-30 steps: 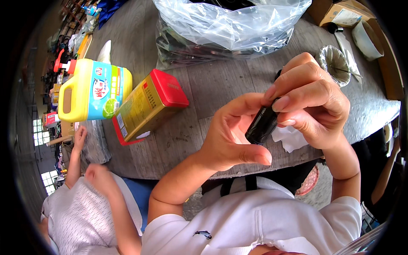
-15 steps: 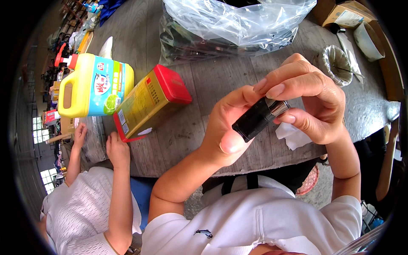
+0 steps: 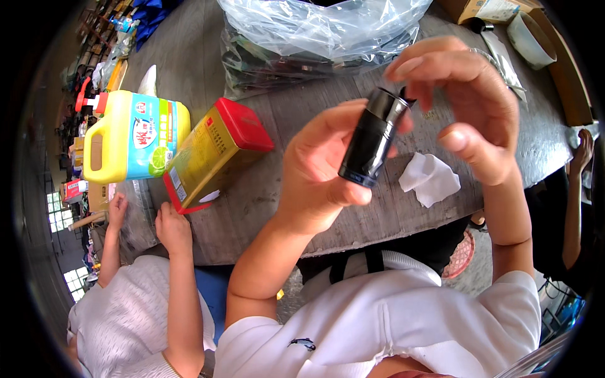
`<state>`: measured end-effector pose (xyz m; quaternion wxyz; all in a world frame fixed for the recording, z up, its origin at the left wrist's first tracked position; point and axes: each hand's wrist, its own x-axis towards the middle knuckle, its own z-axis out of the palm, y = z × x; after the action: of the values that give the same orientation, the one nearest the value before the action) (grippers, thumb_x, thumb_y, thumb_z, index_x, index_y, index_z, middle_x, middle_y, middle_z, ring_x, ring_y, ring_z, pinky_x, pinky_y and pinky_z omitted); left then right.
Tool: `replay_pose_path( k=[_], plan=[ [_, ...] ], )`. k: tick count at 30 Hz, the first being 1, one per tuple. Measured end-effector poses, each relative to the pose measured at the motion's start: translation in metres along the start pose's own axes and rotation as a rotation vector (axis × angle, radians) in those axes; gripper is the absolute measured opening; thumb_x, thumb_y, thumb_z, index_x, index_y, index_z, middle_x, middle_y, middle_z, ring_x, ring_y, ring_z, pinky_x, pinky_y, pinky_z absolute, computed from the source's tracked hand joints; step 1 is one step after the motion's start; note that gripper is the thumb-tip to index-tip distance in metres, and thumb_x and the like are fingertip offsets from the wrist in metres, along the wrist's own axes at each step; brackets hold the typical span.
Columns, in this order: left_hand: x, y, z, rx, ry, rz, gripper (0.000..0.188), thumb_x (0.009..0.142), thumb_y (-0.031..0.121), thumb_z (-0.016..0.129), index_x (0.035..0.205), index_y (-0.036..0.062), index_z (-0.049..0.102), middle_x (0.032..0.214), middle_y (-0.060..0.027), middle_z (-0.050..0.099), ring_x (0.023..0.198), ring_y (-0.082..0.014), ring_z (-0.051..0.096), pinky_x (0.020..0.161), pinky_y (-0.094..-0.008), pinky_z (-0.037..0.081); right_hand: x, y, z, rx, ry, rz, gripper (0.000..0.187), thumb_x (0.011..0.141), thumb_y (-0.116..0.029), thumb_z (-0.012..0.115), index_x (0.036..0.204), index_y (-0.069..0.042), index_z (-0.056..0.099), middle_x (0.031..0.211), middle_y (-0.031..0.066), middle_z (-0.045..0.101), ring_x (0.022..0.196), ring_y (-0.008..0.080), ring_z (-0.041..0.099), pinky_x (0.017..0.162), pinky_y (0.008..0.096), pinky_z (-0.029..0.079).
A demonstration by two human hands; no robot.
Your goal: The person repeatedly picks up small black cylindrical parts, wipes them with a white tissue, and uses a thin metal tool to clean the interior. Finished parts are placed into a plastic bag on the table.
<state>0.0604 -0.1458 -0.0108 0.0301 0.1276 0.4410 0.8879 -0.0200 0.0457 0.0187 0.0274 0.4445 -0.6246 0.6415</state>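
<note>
A small black cylinder with a shiny grey metallic band toward its upper end stands tilted above the table; its exact kind I cannot make out. My left hand is closed round it, thumb at the lower end and fingers behind. A small dark flap or piece sticks out at its top right. My right hand, slightly blurred, hovers just right of that end with thumb and fingers apart, holding nothing visible. Below it on the table lies a crumpled white tissue or cloth.
Left stand a yellow pump jug and a red-and-gold tin. A clear plastic bag with dark contents lies at the back. Far right are a white bowl and a cardboard box. Another person's hand rests at the left edge.
My right hand has let go of the cylinder's metallic end and moved up and away, its fingers spreading. In my left hand the cylinder has turned more upright and moved slightly.
</note>
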Motion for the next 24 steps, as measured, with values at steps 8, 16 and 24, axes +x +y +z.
replay_pose_path(
  k=[8,16,24],
  plan=[
    [0.002,0.01,-0.014,0.076,-0.147,0.217,0.081,0.066,0.031,0.089,0.134,0.0091,0.051,0.144,-0.0216,0.042,0.125,-0.0361,0.051,0.092,-0.0364,0.051,-0.031,-0.051,0.009,-1.074,-0.226,0.359,0.031,0.069,-0.013,0.077,0.095,-0.001,0.065,0.102,0.0094,0.058,0.092,0.0294,0.057,0.078,0.0394,0.048],
    [0.0,0.009,-0.011,0.073,-0.296,0.335,0.083,0.063,0.035,0.09,0.134,0.0128,0.051,0.143,-0.0216,0.044,0.123,-0.0372,0.053,0.089,-0.0366,0.052,-0.065,-0.035,0.03,-0.556,-0.054,0.365,0.015,0.075,0.0,0.069,0.077,-0.002,0.054,0.113,0.0125,0.063,0.093,0.0259,0.058,0.078,0.0345,0.047],
    [-0.005,0.012,0.002,0.171,-0.317,0.369,0.083,0.059,0.036,0.091,0.126,0.0049,0.054,0.138,-0.0222,0.047,0.119,-0.0333,0.056,0.091,-0.0366,0.052,-0.062,-0.053,0.052,-0.044,0.336,0.242,0.022,0.075,-0.008,0.079,0.083,-0.001,0.06,0.079,0.0097,0.06,0.071,0.0166,0.056,0.061,0.027,0.044]
  ],
)
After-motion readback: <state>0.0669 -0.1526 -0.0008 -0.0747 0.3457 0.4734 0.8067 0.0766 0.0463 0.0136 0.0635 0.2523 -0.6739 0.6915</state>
